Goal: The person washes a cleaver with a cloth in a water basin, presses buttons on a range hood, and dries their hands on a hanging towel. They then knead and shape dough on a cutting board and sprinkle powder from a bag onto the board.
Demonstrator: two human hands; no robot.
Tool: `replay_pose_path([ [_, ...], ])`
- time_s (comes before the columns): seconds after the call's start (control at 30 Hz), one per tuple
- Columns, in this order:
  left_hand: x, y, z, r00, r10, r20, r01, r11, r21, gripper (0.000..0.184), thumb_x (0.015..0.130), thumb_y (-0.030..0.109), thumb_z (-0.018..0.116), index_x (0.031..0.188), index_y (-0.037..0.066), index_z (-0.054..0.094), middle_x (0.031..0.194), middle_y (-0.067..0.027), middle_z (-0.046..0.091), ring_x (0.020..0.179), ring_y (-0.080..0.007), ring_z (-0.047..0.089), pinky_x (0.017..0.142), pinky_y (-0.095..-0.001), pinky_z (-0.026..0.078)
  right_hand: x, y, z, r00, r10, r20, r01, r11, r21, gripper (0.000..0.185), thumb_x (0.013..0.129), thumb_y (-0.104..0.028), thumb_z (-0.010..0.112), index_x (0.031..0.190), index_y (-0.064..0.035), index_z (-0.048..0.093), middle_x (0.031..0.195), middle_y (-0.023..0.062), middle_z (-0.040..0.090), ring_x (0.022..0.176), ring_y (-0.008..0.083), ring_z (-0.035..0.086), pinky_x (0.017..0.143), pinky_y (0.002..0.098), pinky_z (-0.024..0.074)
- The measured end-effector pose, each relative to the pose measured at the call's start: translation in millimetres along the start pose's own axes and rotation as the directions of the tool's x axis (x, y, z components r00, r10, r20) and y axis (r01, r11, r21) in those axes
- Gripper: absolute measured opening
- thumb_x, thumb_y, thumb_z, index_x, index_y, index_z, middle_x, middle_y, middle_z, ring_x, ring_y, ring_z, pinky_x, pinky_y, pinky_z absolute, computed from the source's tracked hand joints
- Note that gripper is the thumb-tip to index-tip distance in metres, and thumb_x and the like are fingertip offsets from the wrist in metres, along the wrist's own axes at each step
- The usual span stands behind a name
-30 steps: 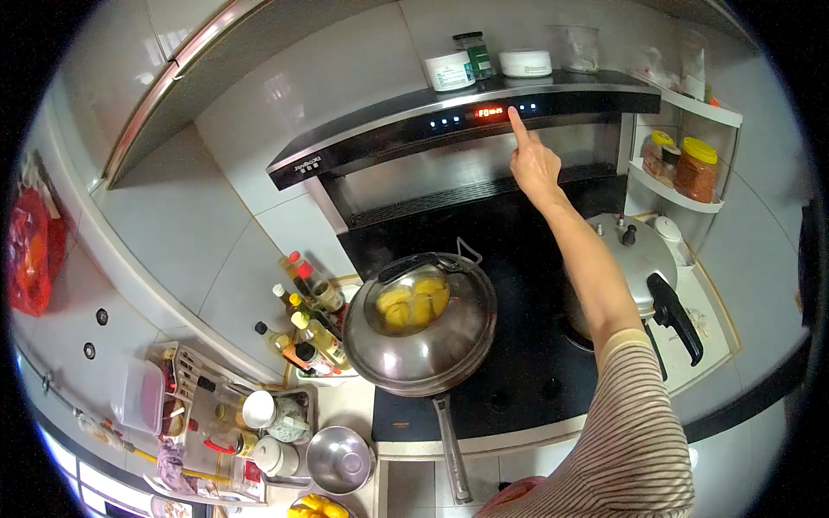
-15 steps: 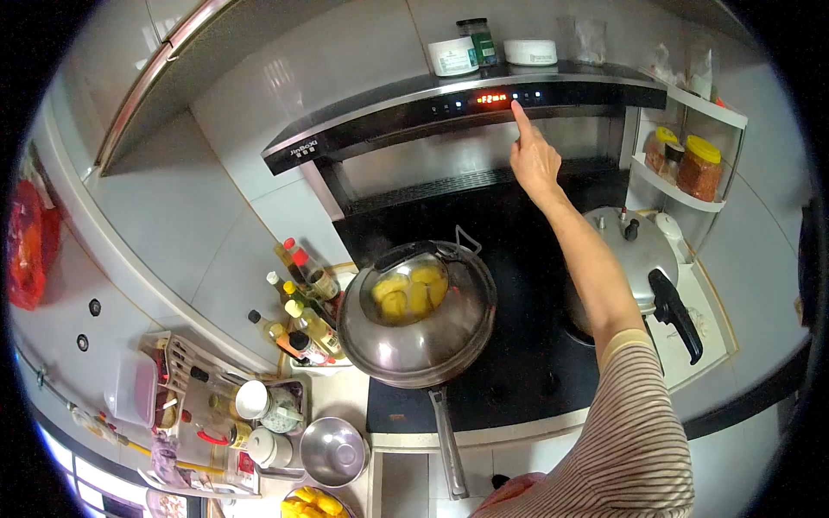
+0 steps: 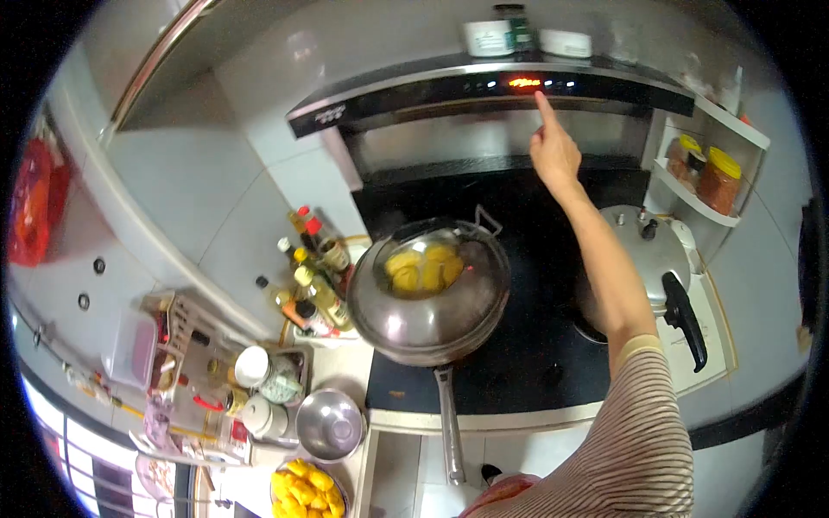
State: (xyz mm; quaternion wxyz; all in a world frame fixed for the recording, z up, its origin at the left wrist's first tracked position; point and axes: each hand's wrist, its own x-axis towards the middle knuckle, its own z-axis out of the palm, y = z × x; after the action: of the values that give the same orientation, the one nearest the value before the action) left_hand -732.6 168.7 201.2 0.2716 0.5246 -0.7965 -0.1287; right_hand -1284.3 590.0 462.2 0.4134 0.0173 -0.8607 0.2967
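Observation:
My right hand (image 3: pixel 555 151) is raised to the range hood (image 3: pixel 414 93), its index finger stretched toward the panel just beside the lit red display (image 3: pixel 524 83). The other fingers are curled, and nothing shows in them. Below and to the left, a wok with a domed metal lid (image 3: pixel 423 324) sits on the black stove (image 3: pixel 535 371); yellow pieces show through the lid's glass window. A pressure cooker (image 3: pixel 639 250) stands on the stove's right side, partly behind my forearm. My left hand is out of view.
Sauce bottles (image 3: pixel 324 298) crowd the left of the wok. A steel bowl (image 3: pixel 330 425) and a bowl of yellow pieces (image 3: pixel 302 492) sit at the lower left. Corner shelves (image 3: pixel 699 194) with jars are at the right. The wok handle (image 3: pixel 450 427) juts over the counter edge.
The view has shifted, so the hood sits higher and farther right. The display's characters have changed. My right hand has stayed at the panel, its finger now just under its lower part.

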Motion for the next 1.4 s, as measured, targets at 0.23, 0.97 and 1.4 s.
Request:
replay_pose_path([
  [0.23,-126,-282,-139,0.826,-0.340,-0.450,0.428,0.897,0.108,0.033,0.071,0.014,0.062,0.098,-0.005,0.057,0.074,-0.0151,0.063,0.061,-0.0242,0.059,0.056,-0.0352,0.048,-73,-20,-24,0.982,-0.187,0.010,0.184,0.974,0.132,0.053,0.079,-0.014,0.052,0.129,-0.0275,0.040,0.096,0.0143,0.061,0.079,0.0285,0.060,0.071,0.0385,0.0479],
  [0.97,-258,-507,-273,0.699,-0.647,-0.303,0.598,0.762,-0.249,0.036,0.074,0.006,0.055,0.109,0.000,0.052,0.108,-0.0144,0.051,0.101,-0.0292,0.049,0.088,-0.0349,0.039,-746,-400,-299,-0.262,-0.936,0.234,0.110,0.212,0.971,0.031,0.073,-0.008,0.060,0.104,-0.0064,0.054,0.093,0.0109,0.055,0.080,0.0296,0.057,0.066,0.0360,0.0473],
  [1.4,-213,-582,-293,0.592,-0.795,-0.134,0.679,0.581,-0.449,0.034,0.076,0.005,0.054,0.110,0.000,0.054,0.092,-0.0098,0.053,0.076,-0.0160,0.054,0.069,-0.0273,0.047,-1110,-566,-215,-0.407,-0.838,0.363,0.233,0.289,0.929,0.044,0.072,-0.005,0.055,0.115,-0.0001,0.047,0.128,0.0276,0.034,0.111,0.0409,0.042,0.094,0.0434,0.0367],
])
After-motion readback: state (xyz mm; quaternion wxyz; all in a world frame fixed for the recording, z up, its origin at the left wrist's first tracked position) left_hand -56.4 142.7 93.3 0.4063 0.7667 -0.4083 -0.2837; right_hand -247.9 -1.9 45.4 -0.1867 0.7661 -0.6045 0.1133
